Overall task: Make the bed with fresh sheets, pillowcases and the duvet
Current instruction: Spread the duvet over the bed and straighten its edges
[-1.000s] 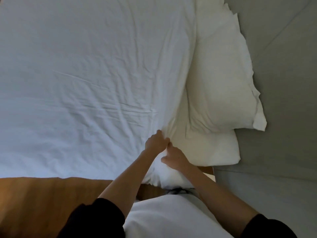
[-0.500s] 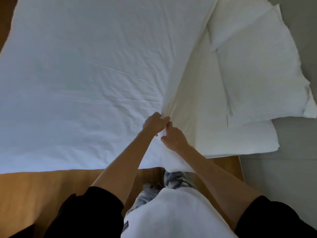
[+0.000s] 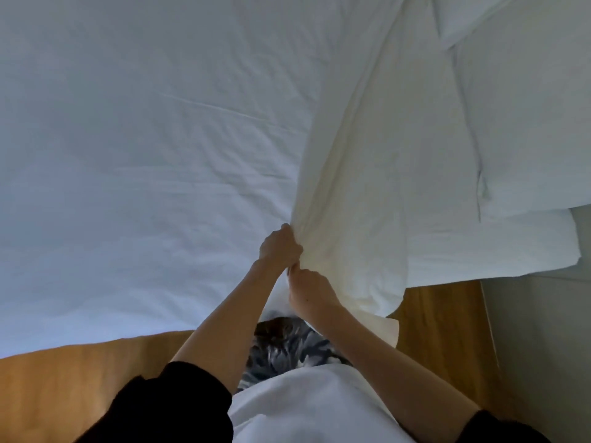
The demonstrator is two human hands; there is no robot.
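Observation:
A white duvet (image 3: 144,148) covers most of the bed, lightly creased. Its near corner (image 3: 351,219) is lifted and folded back, the creamier underside facing me. My left hand (image 3: 279,246) is closed on the duvet's edge at that corner. Just below it, my right hand (image 3: 308,287) grips the same edge, the knuckles of the two almost touching. White pillows (image 3: 524,129) lie at the right on the white sheet (image 3: 499,251), which the lifted corner exposes.
Wooden floor (image 3: 64,388) runs along the bed's near side and continues at the right (image 3: 441,314). A grey wall (image 3: 543,330) stands at the right. My patterned trousers (image 3: 281,346) are close against the bed edge.
Both hands have pulled the duvet corner up and back towards me, folding more of it over. More of the sheet under it shows. The view has shifted left and closer.

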